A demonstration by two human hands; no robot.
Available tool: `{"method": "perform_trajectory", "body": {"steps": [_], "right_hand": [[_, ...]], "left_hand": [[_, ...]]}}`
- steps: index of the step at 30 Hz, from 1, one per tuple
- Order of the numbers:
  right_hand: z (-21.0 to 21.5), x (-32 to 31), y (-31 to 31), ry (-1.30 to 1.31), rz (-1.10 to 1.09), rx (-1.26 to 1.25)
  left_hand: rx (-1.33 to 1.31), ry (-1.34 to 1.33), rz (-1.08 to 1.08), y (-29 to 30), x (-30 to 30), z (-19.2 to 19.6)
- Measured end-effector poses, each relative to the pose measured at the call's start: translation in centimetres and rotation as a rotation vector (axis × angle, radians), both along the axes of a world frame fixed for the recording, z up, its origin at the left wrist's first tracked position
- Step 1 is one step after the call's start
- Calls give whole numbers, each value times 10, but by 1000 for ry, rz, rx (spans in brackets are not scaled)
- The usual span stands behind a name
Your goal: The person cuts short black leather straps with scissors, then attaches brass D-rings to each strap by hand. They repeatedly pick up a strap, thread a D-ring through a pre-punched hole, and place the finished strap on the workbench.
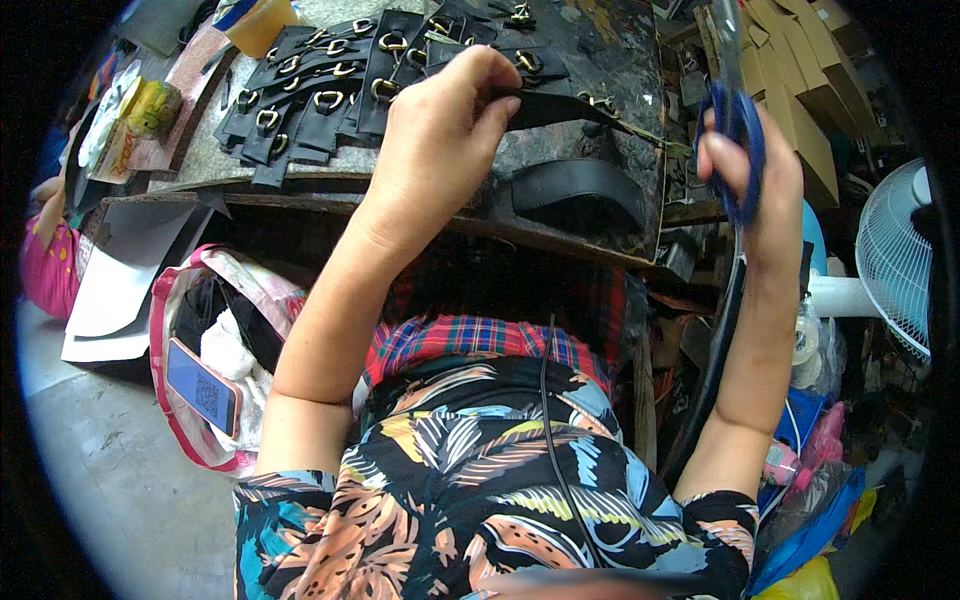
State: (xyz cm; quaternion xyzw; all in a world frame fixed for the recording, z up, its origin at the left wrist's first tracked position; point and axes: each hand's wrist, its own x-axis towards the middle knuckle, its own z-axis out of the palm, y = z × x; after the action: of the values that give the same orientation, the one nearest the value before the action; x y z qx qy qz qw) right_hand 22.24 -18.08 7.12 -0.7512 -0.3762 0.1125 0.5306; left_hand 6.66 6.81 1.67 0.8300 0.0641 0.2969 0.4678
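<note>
In the head view, the left hand (455,120) pinches one end of a black strap (555,107) over the table (610,50). The right hand (778,170) holds scissors with blue handles (755,150), off the table's right side. Black pieces with gold rings (370,65) lie left of the strap. A wide, bent black band (580,190) sits near the front edge.
</note>
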Motion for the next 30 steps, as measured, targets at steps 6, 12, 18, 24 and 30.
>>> {"method": "perform_trajectory", "body": {"steps": [6,12,18,24,30], "right_hand": [[-17,-81,-27,457,260,-179],[-31,-99,-43,636,229,-343],[-32,-99,-47,693,304,-252],[-33,-103,-44,694,304,-184],[-28,-105,-45,743,303,-144]], "left_hand": [[-731,47,-254,3,-8,12],[-757,19,-219,-4,-11,5],[-732,-22,-193,-14,-13,3],[-675,-24,-180,-16,-19,2],[-970,-12,-264,-16,-17,-7]]}}
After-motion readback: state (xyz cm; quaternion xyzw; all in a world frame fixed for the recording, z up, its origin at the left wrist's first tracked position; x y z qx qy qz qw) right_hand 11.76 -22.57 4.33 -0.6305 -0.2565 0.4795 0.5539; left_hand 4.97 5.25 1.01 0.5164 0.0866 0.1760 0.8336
